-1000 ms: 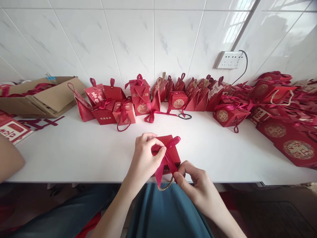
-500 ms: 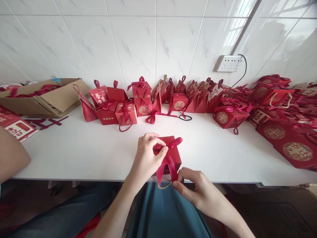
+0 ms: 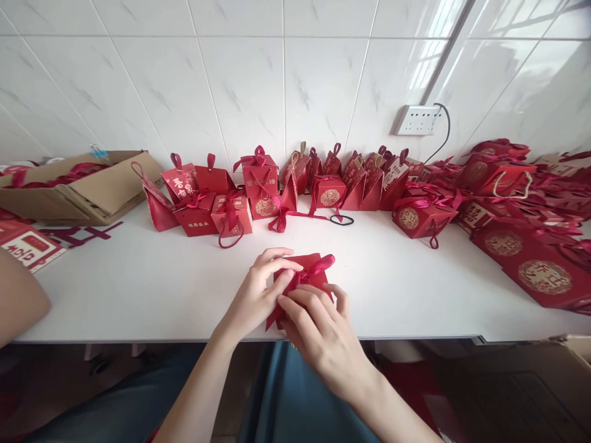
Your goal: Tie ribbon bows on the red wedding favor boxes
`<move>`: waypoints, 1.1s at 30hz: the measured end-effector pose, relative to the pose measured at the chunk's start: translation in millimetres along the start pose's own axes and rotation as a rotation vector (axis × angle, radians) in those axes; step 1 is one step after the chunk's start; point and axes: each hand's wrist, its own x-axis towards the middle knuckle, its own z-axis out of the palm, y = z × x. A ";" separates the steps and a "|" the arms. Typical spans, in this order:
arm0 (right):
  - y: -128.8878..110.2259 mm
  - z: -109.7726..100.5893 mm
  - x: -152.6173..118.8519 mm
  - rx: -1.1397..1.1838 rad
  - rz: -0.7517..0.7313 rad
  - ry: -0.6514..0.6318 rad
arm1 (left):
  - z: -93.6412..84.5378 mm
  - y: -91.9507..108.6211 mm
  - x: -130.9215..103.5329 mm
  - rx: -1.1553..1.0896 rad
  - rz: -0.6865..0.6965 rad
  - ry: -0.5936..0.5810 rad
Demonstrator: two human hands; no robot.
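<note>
A small red gift box (image 3: 308,261) sits near the table's front edge, with a dark-pink satin ribbon (image 3: 322,264) tied on its top. One loop points up to the right; a tail hangs at the front left. At the box's left side, my left hand (image 3: 261,289) pinches the ribbon near the knot between thumb and index finger. My right hand (image 3: 321,329) reaches over the front of the box, its curled fingers on the ribbon just below the knot. Its thumb and most of the box front are hidden.
A row of red gift boxes (image 3: 198,215) stands along the tiled wall. Stacked boxes (image 3: 545,246) fill the right end. At left are a cardboard tray (image 3: 106,191) of ribbon and another person's arm (image 3: 21,301). A black loop (image 3: 341,219) lies mid-table.
My right hand has moved up and left from the ribbon's lower tail to the knot. The ribbon's tail has shifted left. My left hand stays at the knot.
</note>
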 end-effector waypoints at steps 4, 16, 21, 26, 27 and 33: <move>-1.1 7.1 -1.3 0.049 0.067 0.082 | 0.7 -7.3 0.6 -0.067 -0.027 -0.037; 5.0 4.3 -5.5 0.266 0.066 0.220 | 8.4 5.1 9.3 0.024 -0.123 -0.008; 3.4 4.8 -8.7 0.266 0.052 0.212 | 9.4 3.9 10.5 0.041 -0.161 -0.012; 1.8 2.7 -9.9 0.280 0.015 0.209 | 9.9 2.7 10.2 0.052 -0.138 0.003; 1.3 2.4 -9.9 0.285 0.008 0.215 | 10.0 2.6 10.3 0.055 -0.137 0.006; -0.8 -1.2 -9.3 0.288 -0.053 0.192 | 10.6 2.2 10.5 0.062 -0.131 0.022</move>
